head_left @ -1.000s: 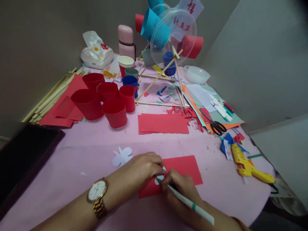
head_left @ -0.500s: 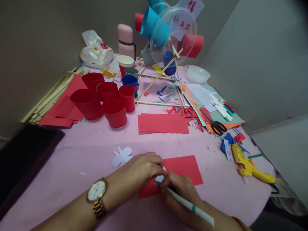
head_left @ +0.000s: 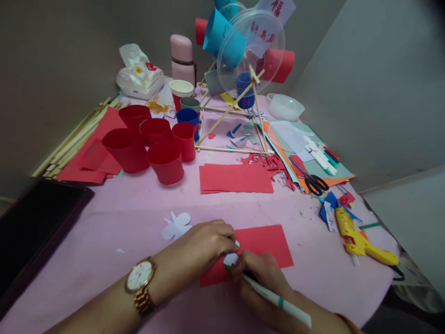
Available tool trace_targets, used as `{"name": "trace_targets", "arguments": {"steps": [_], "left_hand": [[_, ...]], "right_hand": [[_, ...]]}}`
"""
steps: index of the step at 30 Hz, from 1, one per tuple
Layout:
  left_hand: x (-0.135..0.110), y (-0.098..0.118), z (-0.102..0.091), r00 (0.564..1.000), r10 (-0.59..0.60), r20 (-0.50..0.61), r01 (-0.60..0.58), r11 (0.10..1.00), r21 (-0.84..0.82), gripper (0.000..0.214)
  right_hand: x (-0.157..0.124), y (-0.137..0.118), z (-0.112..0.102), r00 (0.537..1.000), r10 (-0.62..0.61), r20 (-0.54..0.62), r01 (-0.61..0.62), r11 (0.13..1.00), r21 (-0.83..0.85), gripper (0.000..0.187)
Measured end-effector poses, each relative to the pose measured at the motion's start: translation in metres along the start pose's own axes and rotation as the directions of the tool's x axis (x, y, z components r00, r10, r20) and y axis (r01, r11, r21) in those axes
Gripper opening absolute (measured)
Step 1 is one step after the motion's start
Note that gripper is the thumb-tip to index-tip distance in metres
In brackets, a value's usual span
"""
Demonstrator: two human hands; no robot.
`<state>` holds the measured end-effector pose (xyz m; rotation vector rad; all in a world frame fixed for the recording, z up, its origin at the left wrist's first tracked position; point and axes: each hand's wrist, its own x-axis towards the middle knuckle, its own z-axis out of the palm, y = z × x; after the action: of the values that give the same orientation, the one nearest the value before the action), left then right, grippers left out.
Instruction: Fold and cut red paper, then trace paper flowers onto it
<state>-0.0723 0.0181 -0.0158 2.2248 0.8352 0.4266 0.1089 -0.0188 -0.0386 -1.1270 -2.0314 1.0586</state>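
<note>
My right hand point(head_left: 259, 278) is closed around a white marker point(head_left: 278, 300) with a green band, its tip low against a small white paper cutout point(head_left: 230, 260). Green colouring shows along the cutout's lower edge. With curled fingers, my left hand point(head_left: 213, 239) pins that cutout on a red paper rectangle point(head_left: 266, 246); its fingertips are partly hidden. A white butterfly-shaped paper cutout point(head_left: 177, 226) lies just beyond my left hand, partly covered by it. Farther off rest more red paper strips point(head_left: 236, 178).
Several red paper cups point(head_left: 165, 162) stand at the left, near a dark tablet-like slab point(head_left: 41, 222). A wooden-stick frame point(head_left: 231, 150) carries a clear wheel with paper cups at the back. Black-handled scissors point(head_left: 314, 183), markers point(head_left: 321, 157) and a yellow glue gun point(head_left: 361, 243) lie right.
The right hand and marker have shifted very slightly at the cutout's edge. The left hand stays in place, and everything else looks the same.
</note>
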Motion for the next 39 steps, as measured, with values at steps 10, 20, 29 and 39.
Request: {"name": "trace_targets", "arguments": {"steps": [10, 20, 29, 39], "left_hand": [[-0.0008, -0.0016, 0.0014, 1.000, 0.002, -0.011, -0.002, 1.000, -0.004, 0.016], [-0.0003, -0.0009, 0.0013, 1.000, -0.012, -0.022, 0.011, 0.999, -0.031, 0.014], [-0.0005, 0.0041, -0.0038, 1.000, -0.003, -0.004, 0.003, 1.000, -0.018, 0.017], [-0.0026, 0.0052, -0.0006, 0.997, 0.014, -0.077, -0.013, 1.000, 0.007, 0.024]], "right_hand": [[-0.0025, 0.0025, 0.0014, 0.999, 0.005, -0.033, -0.006, 0.999, -0.034, 0.016], [-0.0043, 0.0040, -0.0006, 1.000, -0.002, -0.026, 0.000, 0.998, -0.063, 0.017], [-0.0027, -0.0002, -0.0033, 1.000, 0.000, -0.020, -0.001, 0.999, -0.049, 0.015], [-0.0053, 0.0040, -0.0026, 0.999, 0.015, -0.030, -0.017, 0.998, -0.053, 0.018]]}}
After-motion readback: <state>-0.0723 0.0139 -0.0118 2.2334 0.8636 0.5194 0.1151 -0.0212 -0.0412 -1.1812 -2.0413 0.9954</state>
